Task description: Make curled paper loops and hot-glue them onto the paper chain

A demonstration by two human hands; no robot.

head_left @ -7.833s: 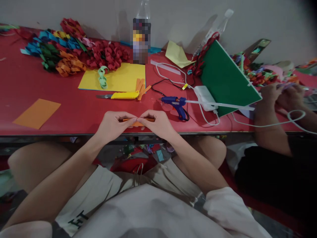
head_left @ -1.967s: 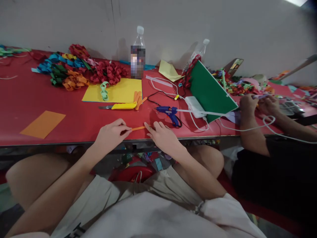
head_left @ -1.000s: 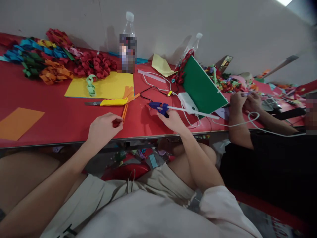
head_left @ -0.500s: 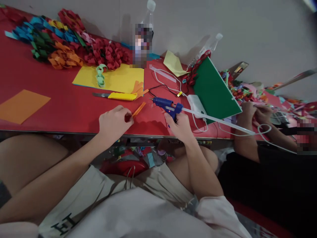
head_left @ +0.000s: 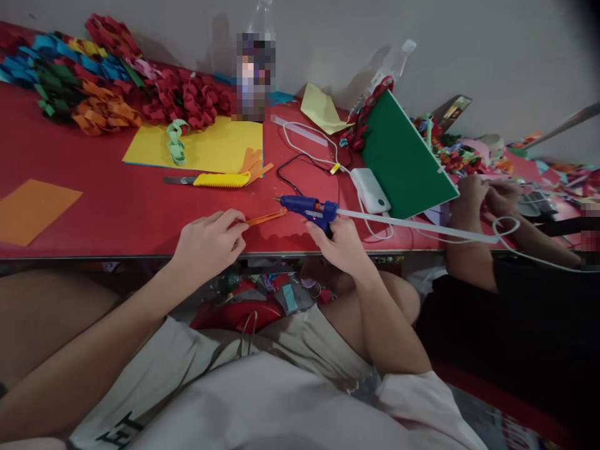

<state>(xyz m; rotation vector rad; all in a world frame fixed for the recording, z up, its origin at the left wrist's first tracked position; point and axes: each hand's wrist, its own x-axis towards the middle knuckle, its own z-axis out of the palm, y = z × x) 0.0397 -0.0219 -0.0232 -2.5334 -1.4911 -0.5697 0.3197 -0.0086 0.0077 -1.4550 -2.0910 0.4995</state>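
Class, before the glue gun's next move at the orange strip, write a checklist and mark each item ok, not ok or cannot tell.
1. Orange paper strip pinched in the left hand: ok.
2. Blue glue gun gripped by the right hand: ok.
3. Nozzle close to the strip's free end: ok; whether it touches, cannot tell.
4. Glue stick loaded, sticking out of the gun's back: ok.
5. Left fingertips at the strip's far end, away from the nozzle: ok.
6. Gun hot, glue flowing: cannot tell.
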